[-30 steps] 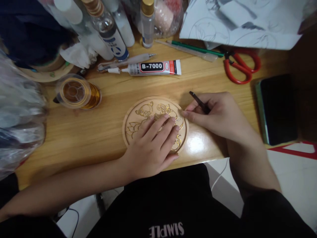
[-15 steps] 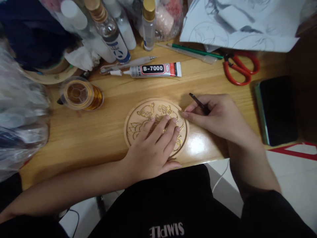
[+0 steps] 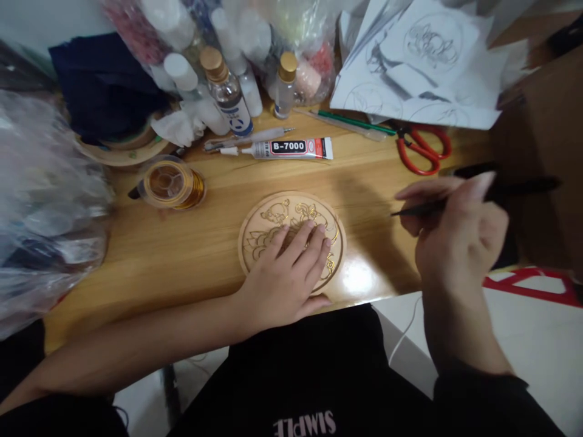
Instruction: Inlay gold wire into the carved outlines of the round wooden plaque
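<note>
And away it goes: the bare right hand (image 3: 455, 227) is no longer working at the rim of the round, pale, wood-look disc (image 3: 255, 220); it is hanging well apart, toward the worktop's right edge. It is gripping a dark, slim, pointed tool (image 3: 421, 209), now aiming leftward instead of standing up from the fingers. The bare left hand (image 3: 286, 276) is staying put, lying flat with fingers extended over the disc, clutching nothing. The disc is resting by the near edge of the glossy, wood-grained worktop (image 3: 159, 261). Fine work on its shiny gold outlines (image 3: 306, 210) is apparently pausing.

Counting up, we are seeing one disc, one tool, one clear spool of gold wire (image 3: 170, 182), one silver-and-black glue tube (image 3: 291, 147), one pair of red-handled scissors (image 3: 423, 150) and one slender green stick (image 3: 355, 122). Toward the far edge, one gold-capped clear bottle (image 3: 285, 91) is standing; white-capped plastic bottles (image 3: 181, 71) are crowding together, defying a sure count.
</note>
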Demonstrator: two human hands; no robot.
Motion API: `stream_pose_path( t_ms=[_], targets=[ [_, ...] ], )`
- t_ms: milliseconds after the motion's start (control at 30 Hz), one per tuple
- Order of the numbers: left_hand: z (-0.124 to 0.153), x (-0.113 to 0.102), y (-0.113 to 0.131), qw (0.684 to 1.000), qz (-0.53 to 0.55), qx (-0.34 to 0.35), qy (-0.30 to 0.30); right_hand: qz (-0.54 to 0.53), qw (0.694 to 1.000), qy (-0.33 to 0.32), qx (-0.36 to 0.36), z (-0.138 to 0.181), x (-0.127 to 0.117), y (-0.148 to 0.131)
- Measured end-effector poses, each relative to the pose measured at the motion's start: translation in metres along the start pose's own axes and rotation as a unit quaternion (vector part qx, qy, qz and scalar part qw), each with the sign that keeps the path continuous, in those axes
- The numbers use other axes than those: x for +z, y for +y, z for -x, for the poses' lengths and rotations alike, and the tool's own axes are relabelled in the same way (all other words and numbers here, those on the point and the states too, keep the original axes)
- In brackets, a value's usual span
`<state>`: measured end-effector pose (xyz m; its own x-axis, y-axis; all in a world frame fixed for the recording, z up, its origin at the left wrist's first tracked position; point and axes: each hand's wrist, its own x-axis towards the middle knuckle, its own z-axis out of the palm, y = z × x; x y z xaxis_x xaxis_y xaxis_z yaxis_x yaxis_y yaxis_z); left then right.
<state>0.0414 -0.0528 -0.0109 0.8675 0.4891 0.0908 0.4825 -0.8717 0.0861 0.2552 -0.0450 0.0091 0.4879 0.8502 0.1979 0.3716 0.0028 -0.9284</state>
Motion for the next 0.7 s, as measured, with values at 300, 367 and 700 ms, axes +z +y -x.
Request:
stream_pose_path(
  t_ms=[300, 367, 700],
  targets=[
    [0.0, -0.001, 0.001, 1.0, 0.001, -0.004, -0.001, 0.063, 0.989, -0.119, 0.053, 0.07, -0.004, -0.006],
    [0.0, -0.001, 0.001, 1.0, -0.001, -0.003, 0.001, 0.063, 0.991, -0.101, 0.06, 0.074, -0.002, -0.004],
    [0.001, 0.0, 0.001, 1.0, -0.007, -0.005, 0.005, 0.115, 0.989, -0.092, -0.008, 0.068, 0.0, -0.005]
  ],
)
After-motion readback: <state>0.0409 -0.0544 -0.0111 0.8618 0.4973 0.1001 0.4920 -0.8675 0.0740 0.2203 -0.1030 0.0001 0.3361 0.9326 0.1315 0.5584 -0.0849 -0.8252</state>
